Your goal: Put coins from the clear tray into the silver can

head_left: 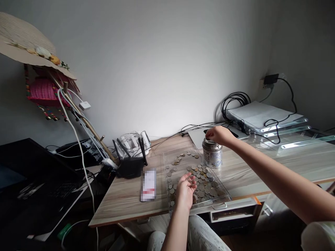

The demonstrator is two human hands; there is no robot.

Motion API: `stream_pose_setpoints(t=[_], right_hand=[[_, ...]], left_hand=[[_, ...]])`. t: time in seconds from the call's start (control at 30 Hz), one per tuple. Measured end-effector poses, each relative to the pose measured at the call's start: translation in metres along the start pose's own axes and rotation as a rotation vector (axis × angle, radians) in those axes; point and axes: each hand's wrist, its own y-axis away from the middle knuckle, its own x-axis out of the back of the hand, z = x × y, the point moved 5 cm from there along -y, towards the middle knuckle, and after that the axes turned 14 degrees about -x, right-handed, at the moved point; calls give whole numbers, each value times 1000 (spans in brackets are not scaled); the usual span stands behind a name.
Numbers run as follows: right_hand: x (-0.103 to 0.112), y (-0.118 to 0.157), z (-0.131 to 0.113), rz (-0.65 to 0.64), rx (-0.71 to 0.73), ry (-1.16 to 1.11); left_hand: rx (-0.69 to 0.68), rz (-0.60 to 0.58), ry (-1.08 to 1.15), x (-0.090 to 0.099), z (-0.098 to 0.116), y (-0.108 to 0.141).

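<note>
A clear plastic tray (pixel 166 162) lies on the desk with many loose coins (pixel 201 194) spread in it, silver and brassy. My left hand (pixel 184 191) is over the tray's near part, palm turned inward, fingers loosely bent and apart, with coins just beside them. A round metal tin (pixel 212 156) with a worn, patterned side stands at the tray's far right corner. Over its slotted top is my right hand (pixel 216 134), fingers pinched together. Whatever that pinch holds is too small or hidden to make out.
Left of the tray lies a phone (pixel 148 184) with a blurred screen. Behind it stand a black router (pixel 131 166) and white plugs and cables (pixel 132 143). A laptop (pixel 34 167) is at far left. Papers on clear shelves (pixel 264 115) and coiled black cable (pixel 235 99) fill the right back.
</note>
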Motion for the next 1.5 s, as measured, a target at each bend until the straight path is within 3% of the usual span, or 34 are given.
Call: stream_pose_setpoints(t=[0.17,0.4,0.47,0.57,0.6,0.7,0.77,0.9,1.03,1.13,1.23,1.33,1.5], right_hand=[[-10,-7,16,-67,-32,94],[-9,-3,12,-116,-32,148],[-6,4,5,-45,7,134],[-7,33,-20,90,180,37],[-13,46,-32,70,254,0],[-45,87,-69,-229,492,-30],[-68,107,-85,-378,553,38],[-91,112,-95,-372,486,57],[-76,89,-84,-337,441,-139],[-40,52,-57,-159,340,-267],[-12,15,-21,-2,119,-194],[-10,-4,4,-41,-19,-60],[-17,-5,16,-39,-38,23]], left_hand=[[-10,-42,13,-4,1,2],[-21,30,28,-3,2,4],[-26,49,39,-2,2,3],[-24,68,60,-1,3,3],[-15,71,68,-1,3,3],[3,102,109,-2,3,4],[-14,142,151,-1,3,4],[-41,153,201,-1,4,4],[27,82,217,-2,2,3],[50,30,231,-2,3,3],[39,33,256,0,4,3],[41,46,286,3,4,2],[17,31,303,2,7,2]])
